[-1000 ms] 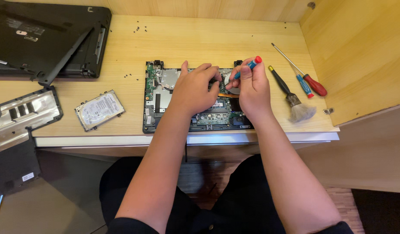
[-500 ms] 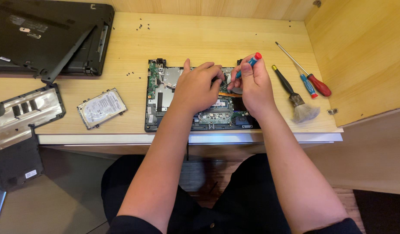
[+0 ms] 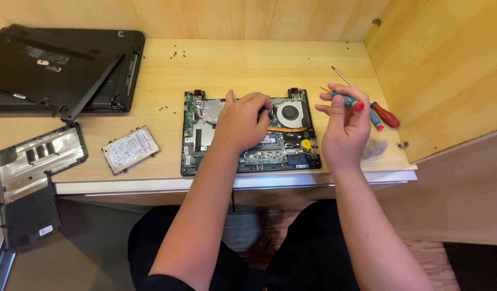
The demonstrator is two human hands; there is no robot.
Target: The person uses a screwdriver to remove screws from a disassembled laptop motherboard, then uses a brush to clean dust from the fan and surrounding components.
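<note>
Our left hand rests fingers-down on the open laptop base at the bench front edge; our right hand, raised beside it, is clamped on a small blue-handled screwdriver.

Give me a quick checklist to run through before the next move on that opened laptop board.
1. Small screwdriver gripped in right hand: ok.
2. Tip on a screw: not ok, it is lifted off to the right of the board.
3. Left hand steadying the laptop board: ok.
4. Loose screws gathered: not ok, scattered on the desk.
5. Removed hard drive clear of the work: ok.
6. What the left fingertips hold: cannot tell.
</note>
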